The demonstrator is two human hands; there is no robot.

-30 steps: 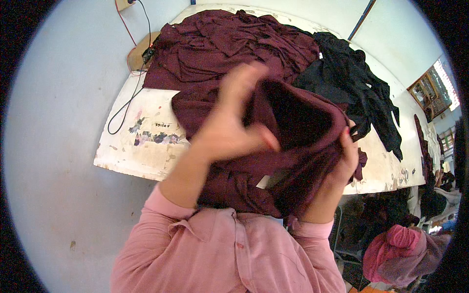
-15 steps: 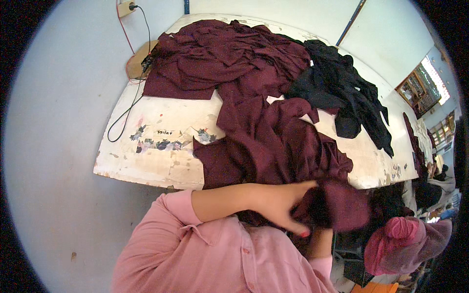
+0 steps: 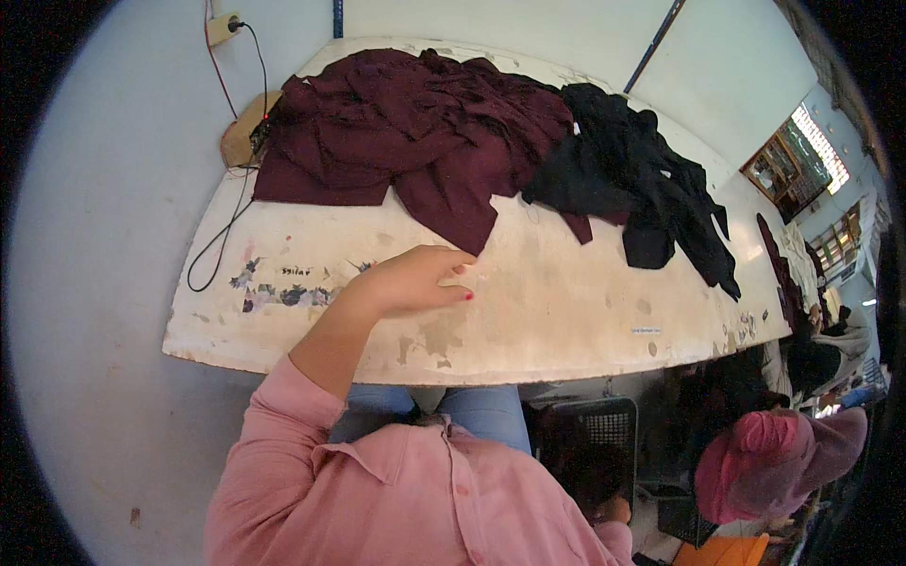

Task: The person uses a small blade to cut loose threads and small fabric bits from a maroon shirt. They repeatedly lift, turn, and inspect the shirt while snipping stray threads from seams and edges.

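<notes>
My left hand (image 3: 415, 281) reaches over the white table, fingers stretched forward and thumb held apart, with nothing between them. Its fingertips are close to the pointed lower corner of the maroon fabric (image 3: 406, 127), which lies heaped across the back of the table; whether they touch it I cannot tell. Low on the right, beside my body, my right hand (image 3: 615, 510) is at a dark plastic basket (image 3: 618, 415). Dark maroon cloth (image 3: 602, 470) lies in the basket by that hand, whose fingers are mostly hidden.
Crumpled black fabric (image 3: 642, 179) adjoins the maroon heap on the right. A black cable (image 3: 219, 241) loops over the worn table's (image 3: 528, 330) left side, below a wall socket (image 3: 225, 28). Another person in a pink head covering (image 3: 755, 462) is at the right, near an orange object (image 3: 722, 550).
The maroon piece that both hands held at the front edge has left the table. My left hand has moved forward over the table; my right hand has gone down to the basket.
</notes>
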